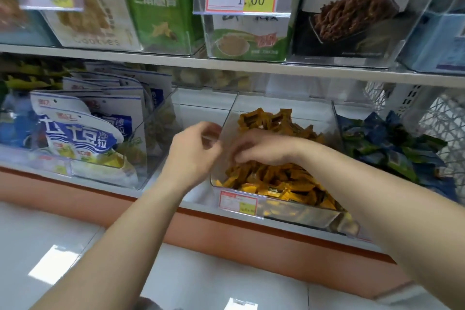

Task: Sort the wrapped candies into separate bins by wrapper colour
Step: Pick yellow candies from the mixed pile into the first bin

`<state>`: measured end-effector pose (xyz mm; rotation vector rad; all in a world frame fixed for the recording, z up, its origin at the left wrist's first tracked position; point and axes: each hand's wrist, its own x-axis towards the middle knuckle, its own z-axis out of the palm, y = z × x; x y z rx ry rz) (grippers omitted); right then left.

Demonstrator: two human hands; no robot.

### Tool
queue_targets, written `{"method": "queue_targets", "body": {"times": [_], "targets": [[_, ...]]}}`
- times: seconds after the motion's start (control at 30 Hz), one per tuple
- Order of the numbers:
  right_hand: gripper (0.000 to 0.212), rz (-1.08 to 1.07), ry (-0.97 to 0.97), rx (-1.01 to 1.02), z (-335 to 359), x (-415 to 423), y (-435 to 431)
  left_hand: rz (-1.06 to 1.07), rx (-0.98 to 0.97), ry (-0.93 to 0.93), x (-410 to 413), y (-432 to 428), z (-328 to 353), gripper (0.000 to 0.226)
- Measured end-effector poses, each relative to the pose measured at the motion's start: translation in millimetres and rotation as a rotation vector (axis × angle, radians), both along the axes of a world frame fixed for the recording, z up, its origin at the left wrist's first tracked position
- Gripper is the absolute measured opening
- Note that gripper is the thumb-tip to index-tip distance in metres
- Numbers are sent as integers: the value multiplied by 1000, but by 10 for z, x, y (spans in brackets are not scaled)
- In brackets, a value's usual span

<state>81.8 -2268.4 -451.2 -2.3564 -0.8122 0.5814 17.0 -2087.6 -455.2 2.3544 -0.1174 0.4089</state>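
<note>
A clear bin (284, 106) on the lower shelf holds a heap of orange-wrapped candies (279, 184). To its right lies a pile of blue and green wrapped candies (392, 148). My right hand (259, 146) reaches into the orange bin from the right, fingers pointing down into the candies; whether it holds one is hidden. My left hand (193, 151) is at the bin's left wall, its thumb and curled fingers pinched on the clear edge.
Another clear bin (161, 118) on the left holds blue and white snack bags (83, 133). A price tag (237, 202) hangs on the orange bin's front. The upper shelf (226, 63) carries boxed snacks close above. An orange shelf base (251, 236) runs below.
</note>
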Motion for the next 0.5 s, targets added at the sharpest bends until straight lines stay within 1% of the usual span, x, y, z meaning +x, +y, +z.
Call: {"method": "queue_targets", "body": {"times": [0.07,0.1,0.17,0.23,0.3,0.37,0.43,0.5], "targets": [[29,147,151,-185,-102,-32,99,38,11,-6,47,27,-85,33],[33,192,196,-256,-160,-25,124,40,19,17,62,40,-125,38],[39,273,184,-376,-289,33,128,15,38,128,92,84,-213,48],[44,338,41,-559,-408,86,99,-43,82,243,116,121,-291,45],[49,329,-186,-687,-498,138,59,-73,81,292,135,140,-339,42],[53,293,-366,-718,-536,212,37,-85,62,308,151,158,-359,44],[53,250,-451,-711,-522,310,28,-104,49,314,156,177,-371,42],[49,185,-549,-674,-474,385,29,-109,44,316,148,191,-375,40]]}}
